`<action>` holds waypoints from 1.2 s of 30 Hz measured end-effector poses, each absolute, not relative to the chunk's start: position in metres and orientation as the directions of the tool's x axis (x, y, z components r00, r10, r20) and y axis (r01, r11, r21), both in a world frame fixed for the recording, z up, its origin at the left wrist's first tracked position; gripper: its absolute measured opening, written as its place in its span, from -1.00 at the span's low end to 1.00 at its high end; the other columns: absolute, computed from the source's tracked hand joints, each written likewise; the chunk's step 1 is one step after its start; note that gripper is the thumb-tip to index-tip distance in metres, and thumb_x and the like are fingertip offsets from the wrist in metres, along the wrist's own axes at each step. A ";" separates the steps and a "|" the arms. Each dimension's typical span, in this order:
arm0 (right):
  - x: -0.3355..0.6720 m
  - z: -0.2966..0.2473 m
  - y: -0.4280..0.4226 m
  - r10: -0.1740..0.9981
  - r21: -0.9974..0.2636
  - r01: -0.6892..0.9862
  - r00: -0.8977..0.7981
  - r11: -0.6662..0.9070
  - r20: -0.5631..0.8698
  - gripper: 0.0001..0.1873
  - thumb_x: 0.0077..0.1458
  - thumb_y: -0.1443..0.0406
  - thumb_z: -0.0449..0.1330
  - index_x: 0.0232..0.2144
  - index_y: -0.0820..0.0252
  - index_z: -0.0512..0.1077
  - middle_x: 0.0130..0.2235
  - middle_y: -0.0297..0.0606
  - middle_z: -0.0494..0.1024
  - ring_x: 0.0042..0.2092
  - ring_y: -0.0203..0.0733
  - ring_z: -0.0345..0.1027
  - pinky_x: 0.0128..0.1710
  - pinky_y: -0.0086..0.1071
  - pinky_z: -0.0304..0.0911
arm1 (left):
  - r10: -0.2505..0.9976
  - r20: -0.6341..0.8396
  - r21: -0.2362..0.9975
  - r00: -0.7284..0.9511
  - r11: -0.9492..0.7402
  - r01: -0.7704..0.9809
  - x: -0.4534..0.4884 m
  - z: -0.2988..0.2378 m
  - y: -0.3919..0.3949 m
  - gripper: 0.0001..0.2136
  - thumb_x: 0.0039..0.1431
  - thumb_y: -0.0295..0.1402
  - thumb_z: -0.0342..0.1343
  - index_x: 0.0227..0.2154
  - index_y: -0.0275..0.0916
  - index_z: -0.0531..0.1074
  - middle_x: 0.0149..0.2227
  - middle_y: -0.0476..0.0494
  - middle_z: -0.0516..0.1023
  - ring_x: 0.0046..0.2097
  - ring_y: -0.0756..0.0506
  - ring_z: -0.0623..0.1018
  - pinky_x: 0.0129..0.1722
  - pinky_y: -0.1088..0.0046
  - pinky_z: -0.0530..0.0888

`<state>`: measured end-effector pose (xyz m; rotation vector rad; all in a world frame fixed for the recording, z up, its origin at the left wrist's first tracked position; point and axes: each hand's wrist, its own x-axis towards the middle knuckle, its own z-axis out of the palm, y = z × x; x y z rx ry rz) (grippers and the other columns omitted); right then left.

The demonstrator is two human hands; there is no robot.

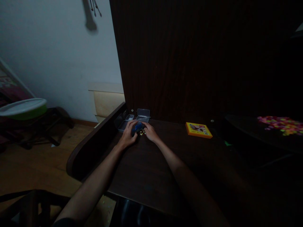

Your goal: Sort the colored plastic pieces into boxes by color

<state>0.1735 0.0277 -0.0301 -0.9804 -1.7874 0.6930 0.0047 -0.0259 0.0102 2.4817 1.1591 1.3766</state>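
Note:
Between my hands is a small dark blue item point(137, 126), possibly in a clear case; the dim light hides its kind. My left hand point(128, 135) curls round its left side, fingers over the far edge and thumb at the near side. From the right, my right hand point(150, 131) closes its fingertips on the upper right edge. A few small yellowish pieces point(142, 133) lie on the dark wooden desk point(144, 170) just below. Past my fingers stands a clear plastic box point(143, 113) with its lid raised. Another clear case point(122, 126) lies beside my left hand.
A yellow-orange box point(199, 130) lies to the right on the desk. Farther right, many colourful small pieces point(281, 124) are heaped on a dark surface. A raised wooden side rail point(94, 138) borders the left, and a tall dark panel point(170, 63) rises behind.

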 end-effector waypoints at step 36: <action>0.173 -0.030 0.028 0.835 -0.756 0.355 -0.271 0.549 0.479 -0.53 -0.01 0.52 0.00 -0.12 0.12 0.51 -0.01 -0.29 0.54 0.08 -0.17 0.34 0.22 -0.19 0.08 | 0.578 0.599 0.206 0.554 -0.780 0.591 -0.002 0.012 -0.022 -0.37 0.06 -0.62 -0.08 0.23 -0.15 0.07 0.29 -0.27 0.10 0.28 -0.22 0.23 0.19 0.09 0.35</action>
